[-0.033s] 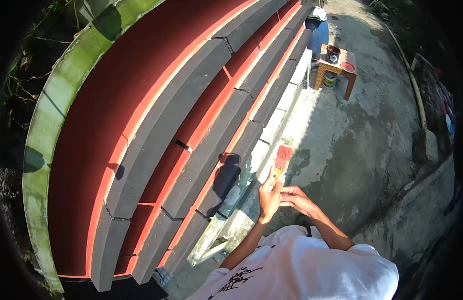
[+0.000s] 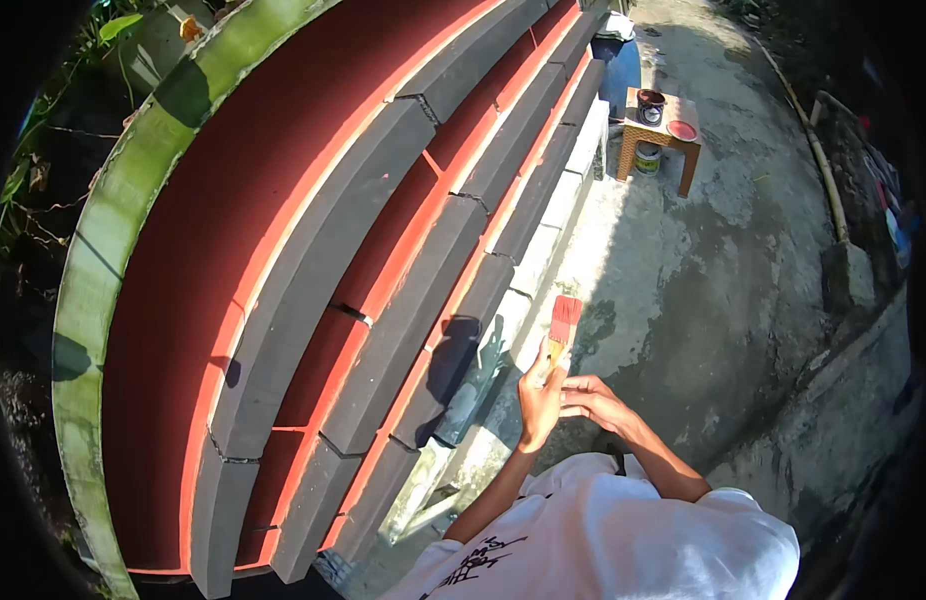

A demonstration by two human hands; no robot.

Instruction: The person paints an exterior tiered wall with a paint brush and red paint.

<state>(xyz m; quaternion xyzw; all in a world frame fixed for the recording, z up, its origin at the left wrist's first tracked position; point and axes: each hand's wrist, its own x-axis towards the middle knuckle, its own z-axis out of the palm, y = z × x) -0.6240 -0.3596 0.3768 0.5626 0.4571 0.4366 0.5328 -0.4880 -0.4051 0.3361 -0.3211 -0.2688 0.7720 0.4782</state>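
Sunlit concrete ground (image 2: 723,290) runs beside a long wall (image 2: 283,230) painted dark red, with grey stepped bands and orange-red edges curving across the head view; a green-stained cap tops it at the left. At the wall's foot lies a pale ledge (image 2: 573,190). Far off on the ground stands a small wooden stool (image 2: 663,145) carrying a paint can (image 2: 650,105) and a red lid (image 2: 682,130), with another can under it and a blue barrel (image 2: 623,65) just behind. Near the middle, the left hand (image 2: 541,400) is raised with its fingers closed round the handle of a brush (image 2: 562,322), whose red-coated bristles point up, close to the ledge but apart from the wall. The right hand (image 2: 595,400) sits just beside the left, fingers loosely stretched toward it, holding nothing. A white shirt (image 2: 623,540) fills the lower edge.
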